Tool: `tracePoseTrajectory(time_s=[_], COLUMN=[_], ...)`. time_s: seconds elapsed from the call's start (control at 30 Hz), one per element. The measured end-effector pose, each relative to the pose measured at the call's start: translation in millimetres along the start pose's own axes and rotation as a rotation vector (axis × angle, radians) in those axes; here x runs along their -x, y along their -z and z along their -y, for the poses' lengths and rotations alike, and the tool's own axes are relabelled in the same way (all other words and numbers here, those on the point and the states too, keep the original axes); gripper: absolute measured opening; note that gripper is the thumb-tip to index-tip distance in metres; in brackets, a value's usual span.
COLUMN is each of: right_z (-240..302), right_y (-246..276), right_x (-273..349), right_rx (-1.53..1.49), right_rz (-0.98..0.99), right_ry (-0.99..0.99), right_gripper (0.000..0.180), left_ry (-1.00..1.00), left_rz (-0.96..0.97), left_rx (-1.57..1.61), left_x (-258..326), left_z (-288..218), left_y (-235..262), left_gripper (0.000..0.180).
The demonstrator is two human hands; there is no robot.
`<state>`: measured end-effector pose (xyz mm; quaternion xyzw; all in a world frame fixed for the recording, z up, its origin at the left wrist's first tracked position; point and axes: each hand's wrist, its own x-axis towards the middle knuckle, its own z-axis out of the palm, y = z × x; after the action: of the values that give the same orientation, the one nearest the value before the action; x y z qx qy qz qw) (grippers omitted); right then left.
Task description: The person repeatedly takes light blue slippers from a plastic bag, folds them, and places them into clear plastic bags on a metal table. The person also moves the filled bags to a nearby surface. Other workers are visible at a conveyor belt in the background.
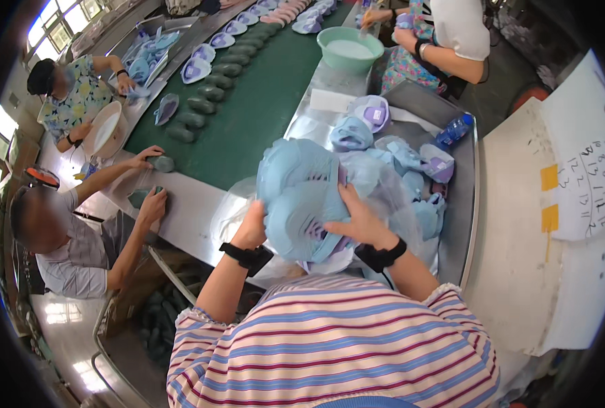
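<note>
Between both hands, in front of my chest, is a bundle of light blue shoe uppers [296, 173] with purple inside and laces. My left hand [251, 228] grips its left side, most of the fingers hidden behind it. On the other side my right hand [361, 221] is closed on the bundle, with the thumb lying over the front. Thin clear plastic [392, 197] hangs behind the bundle and right hand. Just right of it, more blue and purple shoe uppers [406, 155] lie heaped in a metal tray [471, 204].
A green conveyor belt [258, 129] carries rows of dark shoe lasts [210, 92] and uppers. At left, one person [71, 238] handles lasts; another [78, 102] works by a basin [106, 132]. A third [452, 41] sits behind a green basin [349, 51]. A blue bottle [454, 130] lies on the tray.
</note>
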<state>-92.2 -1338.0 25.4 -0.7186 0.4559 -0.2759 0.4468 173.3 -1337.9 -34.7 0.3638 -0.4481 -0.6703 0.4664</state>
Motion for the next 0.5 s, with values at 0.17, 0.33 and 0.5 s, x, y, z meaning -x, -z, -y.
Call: tracePoseTrajectory(time_s=[0.17, 0.33, 0.5], right_z=[-15.6, -15.5, -31.6], right_y=[-7.8, 36.7, 54.4], right_x=[3.9, 2.7, 7.8], right_rx=[0.037, -0.507, -1.017], right_rz=[-0.070, 0.279, 0.096], right_ry=[0.183, -0.090, -0.207], right_gripper=[0.088, 0.082, 0.083], left_ry=[-0.037, 0.014, 0.009], left_rz=[0.023, -0.102, -0.080], left_rx=[0.045, 0.325, 0.301], left_x=[-3.4, -23.2, -23.4], left_z=[-26.6, -35.7, -29.4], left_y=[-21.5, -0.2, 19.4], left_gripper=[0.055, 0.044, 0.031])
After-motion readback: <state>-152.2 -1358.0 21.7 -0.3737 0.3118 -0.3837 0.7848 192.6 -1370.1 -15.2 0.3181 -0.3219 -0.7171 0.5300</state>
